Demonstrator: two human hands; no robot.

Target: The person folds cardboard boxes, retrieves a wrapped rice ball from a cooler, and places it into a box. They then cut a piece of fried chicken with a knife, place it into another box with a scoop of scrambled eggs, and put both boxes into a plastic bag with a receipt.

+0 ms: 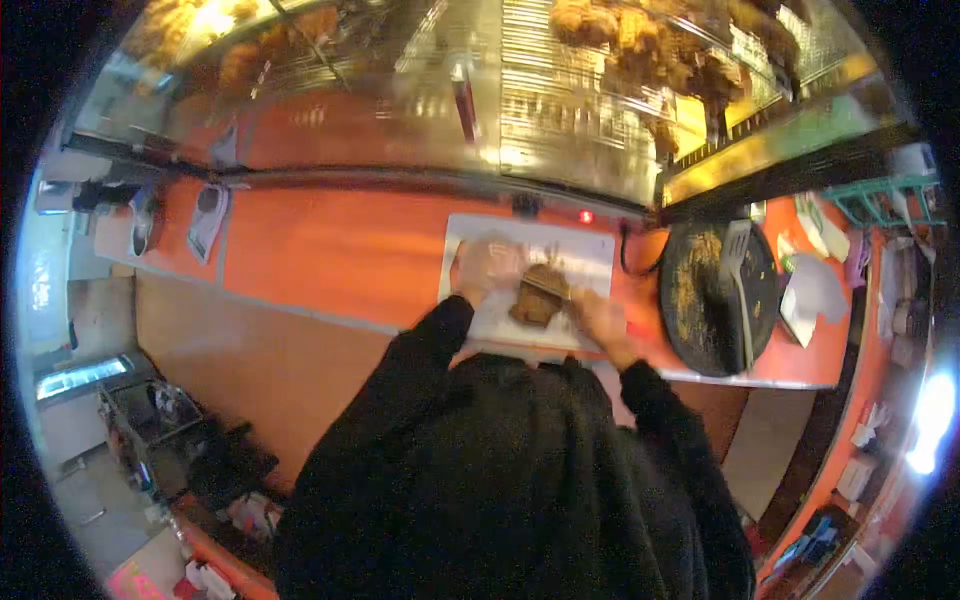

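Note:
A brown piece of food (540, 290), possibly fried meat, lies on a white cutting board (590, 250) in front of me. My left hand (488, 265) is beside it on the left, over the board; motion smears its fingers, and it looks pale, perhaps gloved. To the right of the food, my right hand (598, 322) has its fingers closed. A thin dark line runs from that hand across the food, looking like a knife blade; blur hides its exact shape.
A large round dark pan (700, 300) stands right of the board, with a slotted metal spatula (738, 265) lying across it. Behind the orange counter (320, 240) is a lit glass display case with fried food (620, 35). White paper (812, 295) lies at the right.

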